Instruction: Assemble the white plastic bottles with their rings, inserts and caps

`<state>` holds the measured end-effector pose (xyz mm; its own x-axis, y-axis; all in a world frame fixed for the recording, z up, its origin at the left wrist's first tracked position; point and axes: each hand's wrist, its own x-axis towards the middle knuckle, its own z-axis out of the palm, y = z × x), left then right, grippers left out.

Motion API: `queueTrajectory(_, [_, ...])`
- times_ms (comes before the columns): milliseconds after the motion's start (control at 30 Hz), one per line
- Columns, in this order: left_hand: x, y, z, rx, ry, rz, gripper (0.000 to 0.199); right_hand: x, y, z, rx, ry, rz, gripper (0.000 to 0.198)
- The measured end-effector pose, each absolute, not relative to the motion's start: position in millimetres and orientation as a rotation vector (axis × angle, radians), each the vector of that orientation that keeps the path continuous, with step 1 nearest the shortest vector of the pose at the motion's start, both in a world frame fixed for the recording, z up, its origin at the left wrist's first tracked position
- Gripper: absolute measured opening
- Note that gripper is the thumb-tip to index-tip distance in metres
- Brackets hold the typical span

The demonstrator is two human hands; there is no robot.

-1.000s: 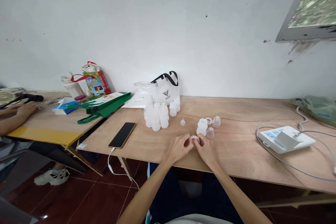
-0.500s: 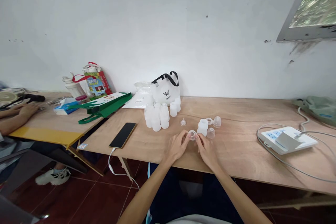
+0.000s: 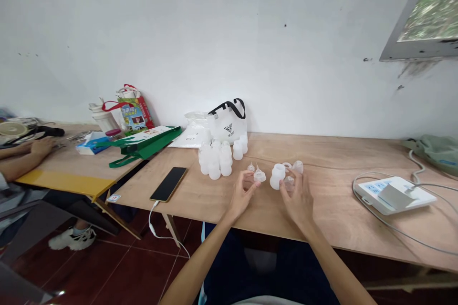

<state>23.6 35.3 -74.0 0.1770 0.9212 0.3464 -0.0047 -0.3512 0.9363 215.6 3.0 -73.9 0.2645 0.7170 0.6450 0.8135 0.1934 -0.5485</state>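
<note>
My left hand (image 3: 242, 192) pinches the left edge of a clear baby bottle nipple (image 3: 259, 176) in a ring, its tip pointing up. Another clear nipple (image 3: 251, 167) stands just behind it, partly covered by the first. To the right, my right hand (image 3: 297, 194) has its thumb and fingers apart around a clear cap (image 3: 288, 182), partly hidden by the fingers; contact is hard to tell. Between the hands stands a translucent white bottle (image 3: 277, 176) with an open top. A white ring (image 3: 286, 165) and a clear domed cap (image 3: 298, 166) lie behind the right fingers.
Several white bottles (image 3: 214, 159) stand at the back left, before a white bag (image 3: 228, 126). A phone (image 3: 168, 184) on a cable lies left. On the right is a white device (image 3: 395, 194) with cords. Another person's hand (image 3: 42, 146) rests on the neighbouring table.
My hands have parted. The nipple in its ring, held by both before, now sits upright at my left fingers. My right hand has moved right to the clear cap.
</note>
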Motion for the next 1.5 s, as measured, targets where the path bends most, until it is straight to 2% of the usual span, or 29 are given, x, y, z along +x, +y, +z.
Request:
queueTrajectory(167, [23,35,-74,1.664,0.914,1.327,0.056,232,16,-84,-1.557,-1.596,-0.293,0.058])
queueTrajectory(400, [21,35,-70,1.737,0.878,1.252,0.039,236,23,-93,-1.462,-1.608,-0.026,0.05])
queueTrajectory(633, [25,37,-76,1.476,0.806,1.331,0.045,230,16,-88,-1.379,-1.539,0.215,0.045])
queueTrajectory(833, [20,40,-58,1.301,0.728,1.429,0.055,223,3,-74,-1.175,-1.521,0.419,0.043])
queueTrajectory(933, [14,36,-42,1.335,0.713,1.401,0.058,219,-5,-63,-1.157,-1.577,0.404,0.039])
queueTrajectory(1133, [11,19,-21,1.509,0.762,1.194,0.039,210,-13,-51,-1.08,-1.698,0.323,0.035])
queueTrajectory(1400, [10,16,-16,1.431,0.825,1.16,0.046,212,-16,-54,-1.014,-1.81,-0.135,0.022])
queueTrajectory(1500, [3,15,-10,1.439,0.792,1.121,0.05,213,-22,-47,-1.052,-1.739,0.042,0.025])
